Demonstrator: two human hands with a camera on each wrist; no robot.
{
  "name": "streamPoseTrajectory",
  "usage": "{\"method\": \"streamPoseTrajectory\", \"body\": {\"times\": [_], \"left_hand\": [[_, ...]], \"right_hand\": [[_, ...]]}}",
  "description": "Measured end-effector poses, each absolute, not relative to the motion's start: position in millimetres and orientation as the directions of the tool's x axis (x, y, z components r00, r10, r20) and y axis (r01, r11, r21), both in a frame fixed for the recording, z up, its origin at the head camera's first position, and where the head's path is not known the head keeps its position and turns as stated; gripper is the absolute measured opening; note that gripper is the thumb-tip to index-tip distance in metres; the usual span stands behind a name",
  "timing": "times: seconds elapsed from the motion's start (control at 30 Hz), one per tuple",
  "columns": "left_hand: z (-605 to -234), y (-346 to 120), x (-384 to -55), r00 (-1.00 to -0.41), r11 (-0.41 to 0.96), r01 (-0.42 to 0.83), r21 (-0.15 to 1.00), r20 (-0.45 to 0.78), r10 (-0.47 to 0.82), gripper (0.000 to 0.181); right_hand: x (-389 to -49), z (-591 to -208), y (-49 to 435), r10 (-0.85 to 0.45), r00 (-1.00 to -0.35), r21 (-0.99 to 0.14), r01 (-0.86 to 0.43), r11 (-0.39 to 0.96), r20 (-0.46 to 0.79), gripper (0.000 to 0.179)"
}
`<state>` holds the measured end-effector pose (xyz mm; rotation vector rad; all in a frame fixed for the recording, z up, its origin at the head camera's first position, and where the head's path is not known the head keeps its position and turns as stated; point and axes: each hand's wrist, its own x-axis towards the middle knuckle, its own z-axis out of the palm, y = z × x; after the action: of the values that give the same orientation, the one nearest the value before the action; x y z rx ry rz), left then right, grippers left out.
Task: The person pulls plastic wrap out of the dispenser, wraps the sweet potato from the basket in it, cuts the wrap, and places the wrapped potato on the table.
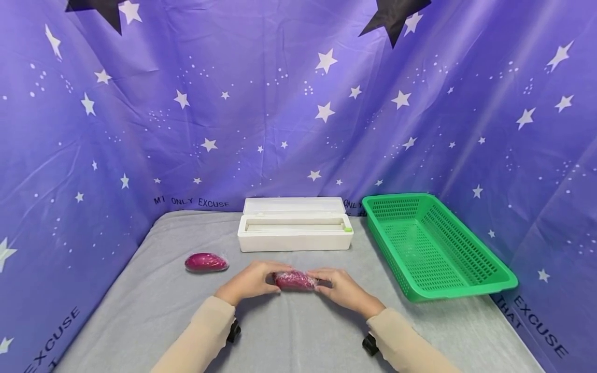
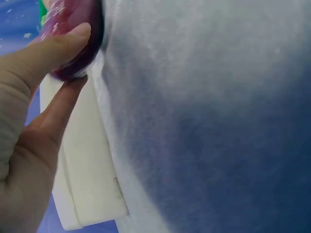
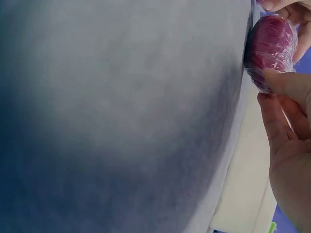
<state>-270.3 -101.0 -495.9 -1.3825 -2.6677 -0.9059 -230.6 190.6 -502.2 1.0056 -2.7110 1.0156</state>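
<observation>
A purple-red, sweet-potato-shaped vegetable (image 1: 295, 280) in clear, crinkled film lies crosswise between my two hands, low over the grey cloth. My left hand (image 1: 254, 282) pinches its left end between thumb and fingers. At the other end, my right hand (image 1: 342, 289) pinches the film-covered tip. In the left wrist view the left thumb lies across the dark glossy skin of the vegetable (image 2: 73, 19). The right wrist view shows wrinkled film round the vegetable (image 3: 272, 46), with the right thumb at its near end.
A second purple-red vegetable (image 1: 206, 262), glossy with film at its right end, lies to the left. Behind my hands stands a white cling film dispenser (image 1: 296, 242) with its lid raised. A green perforated basket (image 1: 406, 282) is at the right. Purple star-patterned curtain (image 1: 266, 129) encloses the table.
</observation>
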Motion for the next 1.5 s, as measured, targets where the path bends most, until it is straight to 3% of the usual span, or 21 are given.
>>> {"method": "streamPoseTrajectory", "body": {"times": [0.13,0.33,0.47,0.6,0.73,0.83,1.0,1.17,1.3,1.5], "left_hand": [[-498.7,-100.0,-271.9,-0.625,0.454,0.737,0.501,0.248,0.74,0.059],[-497.9,-105.6,-271.4,-0.719,0.345,0.5,0.794,0.159,0.676,0.058],[-494.7,-106.6,-270.6,-0.779,0.268,0.338,0.902,0.109,0.617,0.054],[-489.7,-104.0,-269.1,-0.817,0.177,0.199,0.964,0.063,0.573,0.046],[-486.3,-101.2,-267.8,-0.84,0.14,0.144,0.98,0.046,0.54,0.043],[-487.6,-100.9,-268.0,-0.837,0.115,0.112,0.987,0.031,0.546,0.044],[-493.4,-100.8,-267.9,-0.78,-0.039,0.036,0.999,0.053,0.623,0.049],[-495.3,-97.5,-266.3,-0.744,-0.167,-0.004,0.986,0.108,0.659,0.051],[-496.1,-96.7,-264.7,-0.744,-0.211,-0.04,0.977,0.112,0.658,0.052],[-496.3,-97.8,-262.1,-0.734,-0.244,-0.07,0.967,0.116,0.669,0.056]], "right_hand": [[-231.8,-503.3,191.5,-0.539,-0.806,-0.639,-0.552,0.536,0.244,0.045],[-233.7,-497.2,194.4,-0.497,-0.85,-0.794,-0.419,0.441,0.173,0.042],[-236.1,-490.3,194.8,-0.477,-0.864,-0.853,-0.364,0.374,0.159,0.042],[-237.6,-482.5,192.9,-0.491,-0.86,-0.923,-0.291,0.253,0.137,0.044],[-238.0,-476.6,191.5,-0.517,-0.85,-0.964,-0.211,0.161,0.1,0.045],[-238.6,-474.5,192.3,-0.537,-0.84,-0.98,-0.162,0.119,0.073,0.046],[-238.3,-472.7,192.6,-0.584,-0.811,-0.997,-0.079,0.025,0.049,0.049],[-238.8,-473.9,190.8,-0.672,-0.739,-0.996,0.012,-0.084,0.047,0.051],[-240.9,-476.5,189.3,-0.727,-0.686,-0.984,0.102,-0.146,0.037,0.052],[-242.5,-477.1,187.2,-0.744,-0.668,-0.972,0.171,-0.163,0.008,0.053]]}}
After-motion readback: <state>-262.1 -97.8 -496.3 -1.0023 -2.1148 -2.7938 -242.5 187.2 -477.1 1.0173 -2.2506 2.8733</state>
